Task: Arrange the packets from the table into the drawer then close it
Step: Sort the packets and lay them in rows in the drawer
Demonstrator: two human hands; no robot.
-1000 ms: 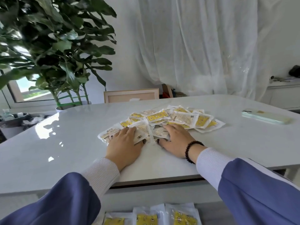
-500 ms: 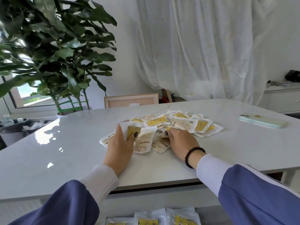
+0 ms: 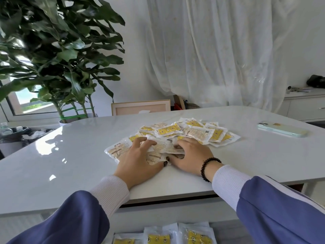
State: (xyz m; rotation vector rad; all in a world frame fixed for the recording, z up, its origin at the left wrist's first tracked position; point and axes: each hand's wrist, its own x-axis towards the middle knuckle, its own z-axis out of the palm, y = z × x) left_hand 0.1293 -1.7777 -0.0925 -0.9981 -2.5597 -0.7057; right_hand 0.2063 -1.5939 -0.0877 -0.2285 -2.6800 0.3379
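Note:
Several white and yellow packets [image 3: 198, 132] lie in a loose heap in the middle of the white table [image 3: 263, 155]. My left hand [image 3: 139, 161] rests on the near left part of the heap, fingers curled over a few packets [image 3: 156, 147]. My right hand [image 3: 191, 155], with a dark bead bracelet, lies beside it with its fingers tucked into the same packets. Both hands press the packets together between them. Below the table's front edge the open drawer [image 3: 228, 233] shows, with three packets [image 3: 175, 235] lying in a row inside.
A pale green phone [image 3: 282, 131] lies at the table's right. A large leafy plant [image 3: 58, 55] stands behind the far left corner, a framed board [image 3: 140, 107] behind the far edge. A white sideboard [image 3: 306, 106] is at the right, a curtain behind.
My left hand has set its lifted packet down and now lies flat over the near packets. My right hand has moved closer to it, bunching the packets between both hands.

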